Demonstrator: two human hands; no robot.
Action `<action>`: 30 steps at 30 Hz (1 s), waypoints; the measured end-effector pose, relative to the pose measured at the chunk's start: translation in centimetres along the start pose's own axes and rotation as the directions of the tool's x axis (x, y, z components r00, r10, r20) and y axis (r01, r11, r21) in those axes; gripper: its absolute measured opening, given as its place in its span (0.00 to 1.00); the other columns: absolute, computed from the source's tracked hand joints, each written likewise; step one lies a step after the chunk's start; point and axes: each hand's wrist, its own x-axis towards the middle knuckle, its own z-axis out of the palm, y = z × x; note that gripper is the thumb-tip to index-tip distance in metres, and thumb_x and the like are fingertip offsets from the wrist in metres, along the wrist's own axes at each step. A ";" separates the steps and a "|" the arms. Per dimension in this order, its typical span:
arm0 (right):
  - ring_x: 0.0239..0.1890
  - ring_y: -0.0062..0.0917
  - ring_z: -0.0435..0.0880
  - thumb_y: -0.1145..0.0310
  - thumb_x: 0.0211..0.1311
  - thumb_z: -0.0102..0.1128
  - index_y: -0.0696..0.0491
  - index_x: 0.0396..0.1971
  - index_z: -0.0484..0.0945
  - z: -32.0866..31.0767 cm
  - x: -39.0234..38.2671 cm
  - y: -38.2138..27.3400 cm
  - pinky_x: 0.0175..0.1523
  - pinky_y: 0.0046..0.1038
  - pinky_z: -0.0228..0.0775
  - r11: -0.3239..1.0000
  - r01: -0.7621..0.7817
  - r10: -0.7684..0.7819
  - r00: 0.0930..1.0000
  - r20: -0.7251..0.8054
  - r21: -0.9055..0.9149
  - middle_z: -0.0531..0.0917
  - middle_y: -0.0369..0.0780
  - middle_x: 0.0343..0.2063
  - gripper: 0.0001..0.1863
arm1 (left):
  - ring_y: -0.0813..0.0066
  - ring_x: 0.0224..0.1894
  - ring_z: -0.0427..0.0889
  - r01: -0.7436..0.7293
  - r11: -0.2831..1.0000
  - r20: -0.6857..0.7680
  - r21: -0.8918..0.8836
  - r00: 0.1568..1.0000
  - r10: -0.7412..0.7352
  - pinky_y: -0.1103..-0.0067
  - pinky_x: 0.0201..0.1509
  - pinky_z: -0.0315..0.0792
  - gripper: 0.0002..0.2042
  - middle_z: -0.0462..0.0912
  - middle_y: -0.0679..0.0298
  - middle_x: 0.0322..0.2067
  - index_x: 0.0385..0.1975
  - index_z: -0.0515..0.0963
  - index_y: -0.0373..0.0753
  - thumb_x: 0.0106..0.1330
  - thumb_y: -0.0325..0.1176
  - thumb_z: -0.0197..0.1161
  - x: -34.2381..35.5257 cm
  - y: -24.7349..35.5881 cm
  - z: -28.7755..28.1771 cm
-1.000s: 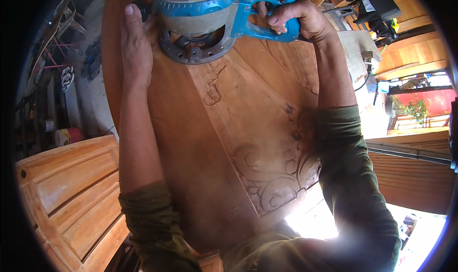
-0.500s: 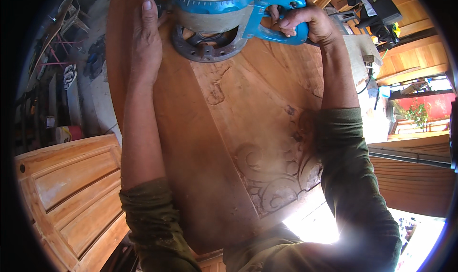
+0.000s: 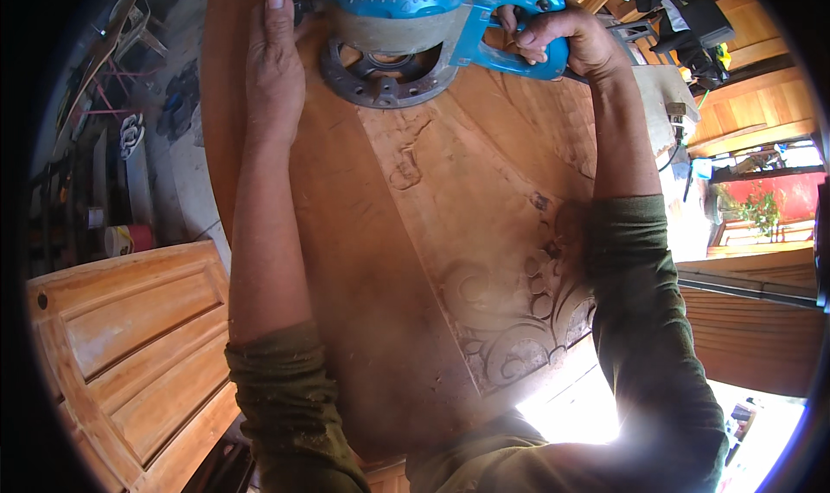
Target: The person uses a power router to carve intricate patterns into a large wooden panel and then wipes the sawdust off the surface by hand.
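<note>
A blue and grey wood router (image 3: 393, 31) stands on a large brown wooden panel (image 3: 346, 234), its round dark base against the wood. On its left side my left hand (image 3: 277, 69) is wrapped round a black side knob, thumb on top. My right hand (image 3: 566, 39) grips the blue loop handle at the other side, fingers curled through the opening. Carved scrolls and leaf shapes (image 3: 519, 329) run along the panel's near right part, and a small outlined carving (image 3: 406, 160) lies just below the router. The router's bit cannot be made out.
A panelled wooden door (image 3: 138, 337) rests at the lower left. Another wooden board (image 3: 752, 329) lies at the right. At the far left stands a chair (image 3: 138, 26); dark cloth and a black box (image 3: 705, 22) sit at the upper right. Bright light falls in at lower right.
The router and both hands appear slightly farther right in view, as does the panel. Both grips are the same.
</note>
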 end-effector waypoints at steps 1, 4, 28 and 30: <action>0.21 0.19 0.72 0.69 0.46 0.66 0.59 0.36 0.79 0.0 0.1 0.1 0.31 0.23 0.64 1.000 0.005 -0.005 1.000 0.008 0.011 0.77 0.36 0.21 0.16 | 0.59 0.79 0.62 0.013 1.000 0.010 -0.008 1.000 -0.013 0.65 0.83 0.49 0.48 0.64 0.50 0.76 0.80 0.51 0.33 0.77 0.71 0.40 -0.1 0.0 -0.2; 0.21 0.19 0.73 0.69 0.46 0.66 0.60 0.37 0.79 0.2 0.3 0.2 0.32 0.23 0.65 0.999 0.019 -0.020 1.000 0.024 0.029 0.78 0.36 0.21 0.16 | 0.57 0.71 0.74 -0.078 0.994 -0.110 -0.071 0.991 0.070 0.67 0.75 0.62 0.41 0.67 0.47 0.74 0.76 0.61 0.34 0.79 0.67 0.45 -0.2 -0.2 0.4; 0.24 0.18 0.75 0.68 0.49 0.69 0.61 0.32 0.81 0.4 1.0 0.3 0.33 0.22 0.63 1.000 0.021 -0.019 0.998 0.055 -0.019 0.78 0.37 0.21 0.13 | 0.50 0.73 0.68 0.046 0.977 -0.278 -0.210 0.955 -0.105 0.65 0.80 0.60 0.40 0.53 0.48 0.79 0.80 0.50 0.30 0.80 0.56 0.46 -1.1 2.6 1.3; 0.24 0.18 0.75 0.68 0.49 0.69 0.61 0.31 0.81 0.6 1.1 0.2 0.34 0.22 0.63 0.999 0.037 -0.035 0.997 0.069 -0.027 0.78 0.37 0.21 0.13 | 0.52 0.71 0.71 0.008 0.982 -0.319 -0.190 0.945 -0.069 0.66 0.76 0.63 0.37 0.60 0.50 0.74 0.77 0.57 0.31 0.79 0.56 0.46 -0.6 1.9 1.1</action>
